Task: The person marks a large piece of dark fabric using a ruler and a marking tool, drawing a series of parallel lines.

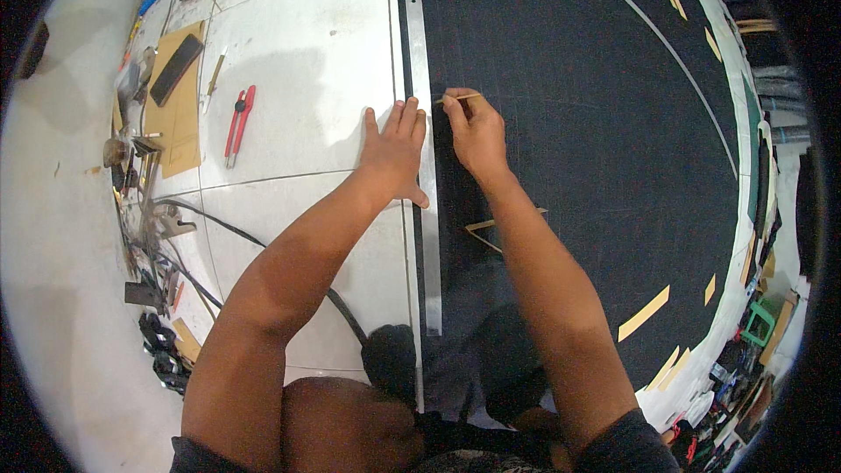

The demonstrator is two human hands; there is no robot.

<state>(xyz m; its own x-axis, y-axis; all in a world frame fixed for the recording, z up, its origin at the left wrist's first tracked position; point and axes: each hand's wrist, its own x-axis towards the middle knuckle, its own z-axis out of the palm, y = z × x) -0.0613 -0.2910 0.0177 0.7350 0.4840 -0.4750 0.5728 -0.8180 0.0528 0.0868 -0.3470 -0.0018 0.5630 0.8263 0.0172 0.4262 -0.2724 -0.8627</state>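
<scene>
Currently my right hand (477, 133) pinches a thin marking stick (459, 98), its tip at the edge of a long metal ruler (424, 166) near the ruler's far end. The ruler lies along the left edge of a large black sheet (596, 166) spread on the tiled floor (298, 61). My left hand (394, 153), open and flat, presses the ruler down. Faint lines already cross the sheet; most looks unmarked.

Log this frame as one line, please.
left hand: flat on ruler | right hand: pencil tip at ruler edge | surface: black sheet on tiled floor | nearby: red cutter
</scene>
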